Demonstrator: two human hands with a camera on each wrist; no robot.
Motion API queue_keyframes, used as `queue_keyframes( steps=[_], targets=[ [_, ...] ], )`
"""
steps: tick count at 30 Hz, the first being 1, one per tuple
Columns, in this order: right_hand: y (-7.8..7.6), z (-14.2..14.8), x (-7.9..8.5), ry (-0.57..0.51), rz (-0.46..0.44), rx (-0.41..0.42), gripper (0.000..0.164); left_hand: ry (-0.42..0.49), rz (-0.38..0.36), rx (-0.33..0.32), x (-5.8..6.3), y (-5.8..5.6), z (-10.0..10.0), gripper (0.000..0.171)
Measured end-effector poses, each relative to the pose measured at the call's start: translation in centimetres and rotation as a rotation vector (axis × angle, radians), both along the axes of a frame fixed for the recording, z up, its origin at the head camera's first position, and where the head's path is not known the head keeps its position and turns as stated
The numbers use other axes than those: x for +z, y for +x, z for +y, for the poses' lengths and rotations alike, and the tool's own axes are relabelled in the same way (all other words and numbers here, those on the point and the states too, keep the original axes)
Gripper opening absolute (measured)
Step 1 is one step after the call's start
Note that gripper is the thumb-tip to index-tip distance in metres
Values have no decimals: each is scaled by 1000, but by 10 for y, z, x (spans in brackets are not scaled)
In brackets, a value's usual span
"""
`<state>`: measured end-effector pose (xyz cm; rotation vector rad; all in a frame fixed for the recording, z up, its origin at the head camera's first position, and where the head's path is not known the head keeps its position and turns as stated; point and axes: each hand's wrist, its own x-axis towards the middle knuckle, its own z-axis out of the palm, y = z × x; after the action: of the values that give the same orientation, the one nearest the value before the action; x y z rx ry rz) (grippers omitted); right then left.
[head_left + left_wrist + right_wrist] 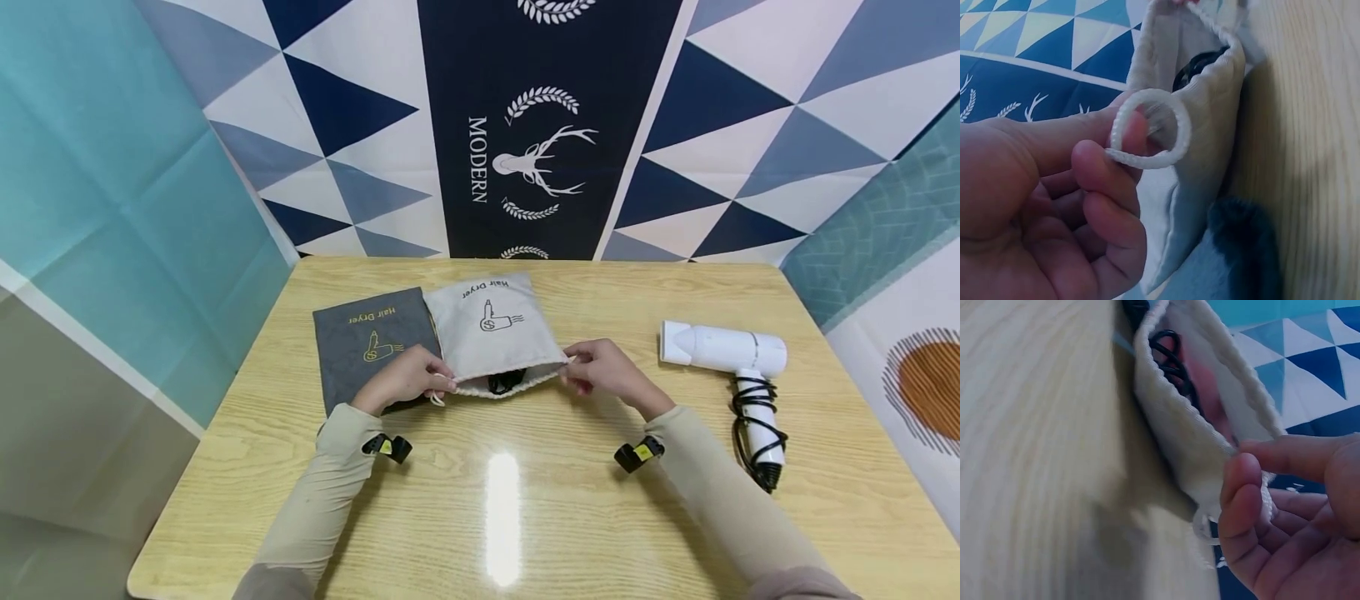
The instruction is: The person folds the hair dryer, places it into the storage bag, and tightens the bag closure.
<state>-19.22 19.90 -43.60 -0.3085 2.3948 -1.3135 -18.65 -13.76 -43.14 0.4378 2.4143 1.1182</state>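
A white drawstring pouch [495,333] printed "Hair Dryer" lies on the table, its mouth towards me and held apart. My left hand [408,377] pinches the left end of the mouth; a white cord loop [1183,134] sticks out by those fingers in the left wrist view. At the opposite end, my right hand [606,371] pinches the rim between thumb and finger, with another cord loop [1199,528] hanging below. Inside the pouch shows a coiled black cord [1175,372] beside something pinkish; the rest of the contents is hidden.
A dark grey pouch [341,350] with gold print lies at the left, partly under my left hand. Right of my right forearm lies a white hair dryer [723,350], a black cord [750,400] wound round its handle. A patterned cloth [360,125] hangs behind the wooden table [450,517].
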Motion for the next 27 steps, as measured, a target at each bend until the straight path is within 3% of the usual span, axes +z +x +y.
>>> queue_keyframes(
  steps=[4, 10, 14, 18, 27],
  targets=[
    [1, 5, 6, 67, 15, 23, 41, -59, 1, -64, 3, 2, -8, 20],
    [-1, 8, 14, 144, 23, 117, 22, -143, 28, -183, 6, 1, -20, 22],
    [-1, 9, 14, 163, 6, 152, 23, -82, 9, -230, 4, 0, -27, 26],
    [0, 12, 12, 176, 34, 153, 23, 38, -46, -218, 0, -3, -33, 30],
    [2, 28, 9, 207, 65, 116, 25, 159, -103, -90, -6, -6, -50, 28]
  ],
)
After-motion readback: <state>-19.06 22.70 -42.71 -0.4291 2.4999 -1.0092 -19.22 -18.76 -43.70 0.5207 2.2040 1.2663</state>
